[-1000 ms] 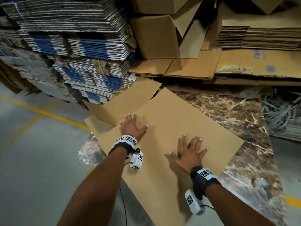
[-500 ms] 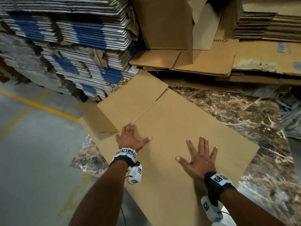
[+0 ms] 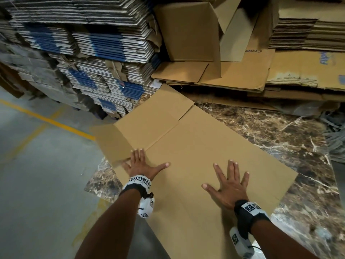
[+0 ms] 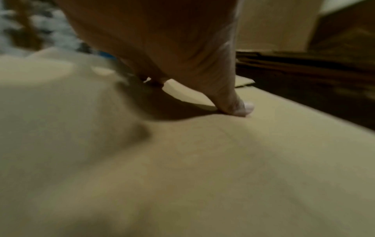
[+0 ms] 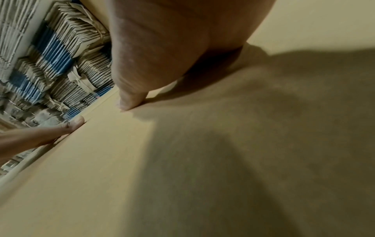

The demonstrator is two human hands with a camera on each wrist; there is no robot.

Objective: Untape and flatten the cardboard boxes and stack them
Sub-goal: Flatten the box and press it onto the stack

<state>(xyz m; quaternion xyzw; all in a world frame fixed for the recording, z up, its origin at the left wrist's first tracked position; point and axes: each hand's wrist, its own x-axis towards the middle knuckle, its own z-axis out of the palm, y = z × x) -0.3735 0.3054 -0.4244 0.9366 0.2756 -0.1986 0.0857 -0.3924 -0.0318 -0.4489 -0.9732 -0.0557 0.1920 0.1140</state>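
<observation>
A flattened brown cardboard box [image 3: 196, 146] lies on a marbled slab [image 3: 270, 128], its near left corner hanging over the slab's edge. Both hands press flat on it with fingers spread. My left hand [image 3: 141, 163] rests by the crease where a side flap [image 3: 113, 141] stands slightly lifted. My right hand [image 3: 229, 182] lies on the main panel nearer me. In the left wrist view the left hand [image 4: 172, 56] touches the cardboard [image 4: 202, 168] with its thumb. The right wrist view shows my right hand [image 5: 162, 56] pressing the panel [image 5: 202, 160].
Tall stacks of flattened grey and blue cartons [image 3: 93, 53] rise at the left and back. An erect open box [image 3: 188, 32] and flat brown sheets [image 3: 242, 75] lie behind the slab. Grey strapping scraps [image 3: 336, 139] sit at the right. Concrete floor with a yellow line [image 3: 46, 120] lies left.
Both hands have slid back toward me across the cardboard, still pressing flat. The left flap now stands raised a little. The head view has tilted down.
</observation>
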